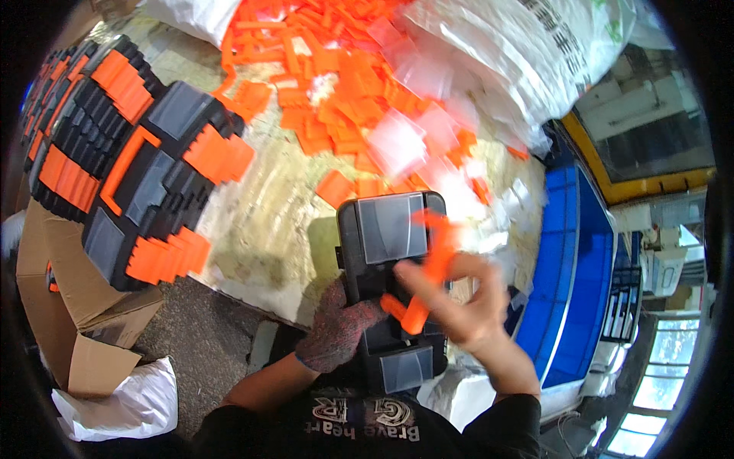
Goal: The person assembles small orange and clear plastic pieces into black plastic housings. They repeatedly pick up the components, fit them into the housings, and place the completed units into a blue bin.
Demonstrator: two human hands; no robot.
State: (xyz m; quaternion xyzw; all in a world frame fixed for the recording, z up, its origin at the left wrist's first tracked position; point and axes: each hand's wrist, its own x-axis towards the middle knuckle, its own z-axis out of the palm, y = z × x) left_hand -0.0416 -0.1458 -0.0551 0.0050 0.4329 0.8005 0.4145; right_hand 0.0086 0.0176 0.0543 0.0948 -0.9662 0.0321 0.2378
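A black plastic case [351, 229] with clear panels in its lid stands upright before my chest. My left hand [344, 321], in a grey and red knit glove, grips its left side. My bare right hand [467, 304], blurred, holds an orange plastic handle [416, 312] across the front of the case. Whether the handle touches the case I cannot tell. Beyond the case, loose orange plastic parts [350, 86] lie heaped on the table [258, 229], with clear plastic pieces [401, 137] on and beside them.
Stacked black cases [180, 109] with orange latches and handles fill the left side. An open cardboard box [80, 275] and a white bag [132, 401] are at lower left. A large white sack [493, 57] lies at the back right. Blue bins [562, 246] stand along the right.
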